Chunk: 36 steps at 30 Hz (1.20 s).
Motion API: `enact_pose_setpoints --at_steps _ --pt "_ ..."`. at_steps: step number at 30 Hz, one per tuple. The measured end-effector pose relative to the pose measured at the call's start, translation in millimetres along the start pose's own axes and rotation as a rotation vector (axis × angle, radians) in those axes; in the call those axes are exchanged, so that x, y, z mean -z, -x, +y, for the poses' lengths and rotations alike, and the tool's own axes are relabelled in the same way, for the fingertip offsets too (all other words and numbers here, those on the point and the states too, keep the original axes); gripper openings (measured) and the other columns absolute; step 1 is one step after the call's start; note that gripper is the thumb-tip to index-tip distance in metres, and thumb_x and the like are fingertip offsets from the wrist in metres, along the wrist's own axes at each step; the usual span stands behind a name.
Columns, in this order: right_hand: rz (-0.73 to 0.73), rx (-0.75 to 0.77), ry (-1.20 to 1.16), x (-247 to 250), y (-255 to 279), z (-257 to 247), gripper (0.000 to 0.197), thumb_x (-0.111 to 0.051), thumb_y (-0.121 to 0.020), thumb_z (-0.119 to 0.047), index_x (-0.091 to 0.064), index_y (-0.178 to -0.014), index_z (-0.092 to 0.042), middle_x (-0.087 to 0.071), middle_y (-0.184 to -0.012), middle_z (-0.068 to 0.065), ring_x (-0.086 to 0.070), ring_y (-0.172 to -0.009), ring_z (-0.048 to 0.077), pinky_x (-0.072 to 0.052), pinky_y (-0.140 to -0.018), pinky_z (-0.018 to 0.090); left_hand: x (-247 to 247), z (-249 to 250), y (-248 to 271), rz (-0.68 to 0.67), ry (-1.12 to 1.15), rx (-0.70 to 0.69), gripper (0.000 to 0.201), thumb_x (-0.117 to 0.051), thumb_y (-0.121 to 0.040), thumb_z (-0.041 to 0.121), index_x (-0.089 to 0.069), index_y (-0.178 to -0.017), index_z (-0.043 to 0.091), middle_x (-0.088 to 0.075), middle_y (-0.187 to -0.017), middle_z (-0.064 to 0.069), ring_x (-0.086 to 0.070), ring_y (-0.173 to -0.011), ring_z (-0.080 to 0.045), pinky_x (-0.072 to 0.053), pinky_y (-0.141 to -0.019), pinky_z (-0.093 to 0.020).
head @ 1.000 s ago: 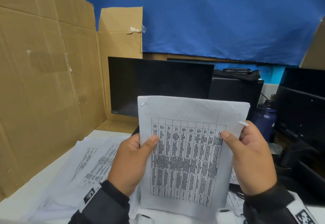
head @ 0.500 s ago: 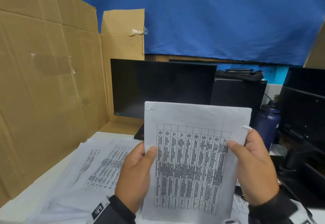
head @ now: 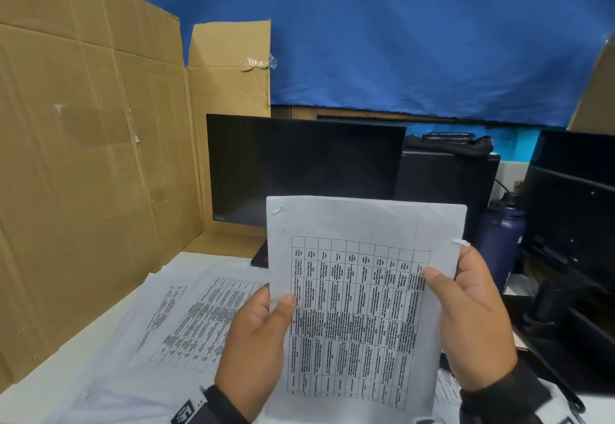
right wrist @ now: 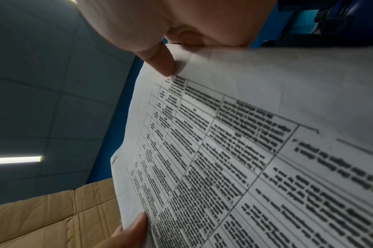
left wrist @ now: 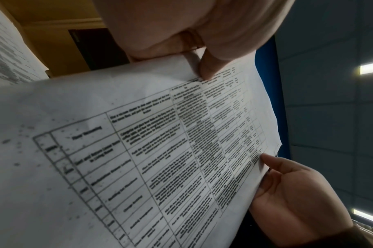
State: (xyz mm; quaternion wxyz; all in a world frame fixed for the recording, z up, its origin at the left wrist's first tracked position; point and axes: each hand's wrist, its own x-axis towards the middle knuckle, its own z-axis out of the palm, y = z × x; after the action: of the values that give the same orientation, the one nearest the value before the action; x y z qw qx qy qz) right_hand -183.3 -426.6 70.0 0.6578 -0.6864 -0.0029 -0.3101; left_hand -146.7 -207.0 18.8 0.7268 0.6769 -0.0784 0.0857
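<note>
Printed sheet (head: 359, 290), covered by a table of small text, is held up in the air over the near edge of the surface (head: 50, 387), nearly upright with its printed face toward the person. The left hand (head: 256, 347) pinches its left edge, thumb pressed on the printed face and fingers hidden behind the paper. The right hand (head: 472, 323) grips the right edge the same way, thumb lying on the outermost column of the table. A small tear shows near the sheet's top left corner. Below it, loose pages (head: 199, 317) with similar tables lie spread on the left part of the surface, close to a cardboard wall (head: 83, 157) along the left edge. A dark monitor (head: 299, 170) stands at the far edge, and a dark blue bottle (head: 499, 240) stands to the right of it.
</note>
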Motion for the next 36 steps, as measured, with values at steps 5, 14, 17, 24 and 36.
enact_pose_setpoints --at_steps 5,14,17,24,36 --pt "0.006 -0.006 -0.011 -1.8 0.3 1.9 0.031 -0.048 -0.099 0.001 -0.061 -0.114 -0.023 -0.075 -0.108 -0.001 -0.071 -0.101 0.020 -0.053 -0.096 0.054 0.6 -4.1 3.4 -0.049 0.073 0.045 0.018 -0.069 -0.094 0.036 -0.077 -0.110 0.036 -0.078 -0.118 0.006 -0.071 -0.118 -0.017 -0.047 -0.112 -0.052" --pt "-0.013 0.029 -0.035 -5.1 0.1 -1.0 0.033 -0.048 -0.098 0.001 -0.061 -0.110 -0.026 -0.075 -0.106 0.000 -0.072 -0.098 0.019 -0.056 -0.086 0.043 0.7 -16.2 -1.4 0.008 -0.052 0.012 0.032 -0.062 -0.089 0.062 -0.074 -0.099 0.034 -0.076 -0.095 -0.005 -0.063 -0.091 -0.017 -0.049 -0.085 -0.040" --pt "-0.087 0.078 0.010 -1.7 -5.4 -6.8 0.027 -0.052 -0.095 0.004 -0.062 -0.108 -0.017 -0.075 -0.102 -0.001 -0.071 -0.094 0.013 -0.056 -0.080 0.030 6.6 -5.9 -4.5 0.067 -0.155 -0.014 0.019 -0.058 -0.102 0.040 -0.075 -0.097 0.036 -0.080 -0.097 0.004 -0.072 -0.089 -0.009 -0.053 -0.079 -0.028" --pt "-0.026 -0.100 0.380 89.3 -71.0 23.3 0.011 -0.060 -0.093 -0.016 -0.065 -0.084 -0.019 -0.067 -0.083 0.002 -0.060 -0.080 0.020 -0.044 -0.074 0.036 48.6 -3.6 -17.2 0.196 -0.163 0.042 0.019 -0.059 -0.103 0.035 -0.077 -0.101 0.032 -0.082 -0.097 0.003 -0.075 -0.099 -0.028 -0.056 -0.096 -0.057" --pt "-0.288 -0.679 1.472 192.0 -69.9 156.7 0.049 -0.047 -0.096 -0.057 -0.065 -0.098 -0.012 -0.069 -0.097 0.005 -0.065 -0.095 0.024 -0.046 -0.084 0.027 33.0 -35.8 4.9 -0.002 -0.304 0.253 0.018 -0.062 -0.101 0.037 -0.076 -0.096 0.026 -0.078 -0.095 -0.012 -0.072 -0.096 -0.037 -0.056 -0.090 -0.046"
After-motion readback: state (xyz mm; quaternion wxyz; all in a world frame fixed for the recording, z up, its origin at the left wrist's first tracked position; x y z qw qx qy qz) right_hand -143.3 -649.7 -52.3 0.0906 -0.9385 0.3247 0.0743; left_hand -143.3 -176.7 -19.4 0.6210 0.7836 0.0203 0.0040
